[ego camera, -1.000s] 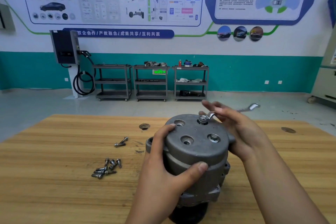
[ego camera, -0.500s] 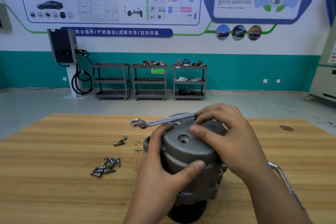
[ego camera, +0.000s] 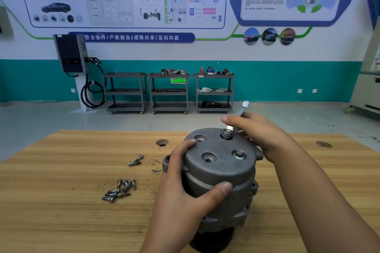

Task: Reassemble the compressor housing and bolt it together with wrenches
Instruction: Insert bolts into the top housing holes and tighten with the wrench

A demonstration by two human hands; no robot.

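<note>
The grey compressor housing (ego camera: 221, 172) stands upright on the wooden table (ego camera: 61, 201). My left hand (ego camera: 185, 197) grips its near left side, thumb across the front and fingers over the top rim. My right hand (ego camera: 261, 135) holds a silver wrench (ego camera: 236, 121) whose ring end sits on a bolt at the back of the housing's top face; the handle points up and away. Another bolt (ego camera: 239, 153) sits in the right hole of the top face. Two other holes in the top are bare.
A pile of several loose bolts (ego camera: 119, 190) lies on the table left of the housing, and two more bolts (ego camera: 135, 160) lie farther back. A knot hole (ego camera: 162, 142) marks the table behind. Three metal carts stand on the floor by the far wall.
The wrench swung from pointing left across the housing top back round to the right, and its handle now points up and away. My left hand has kept its grip on the housing.
</note>
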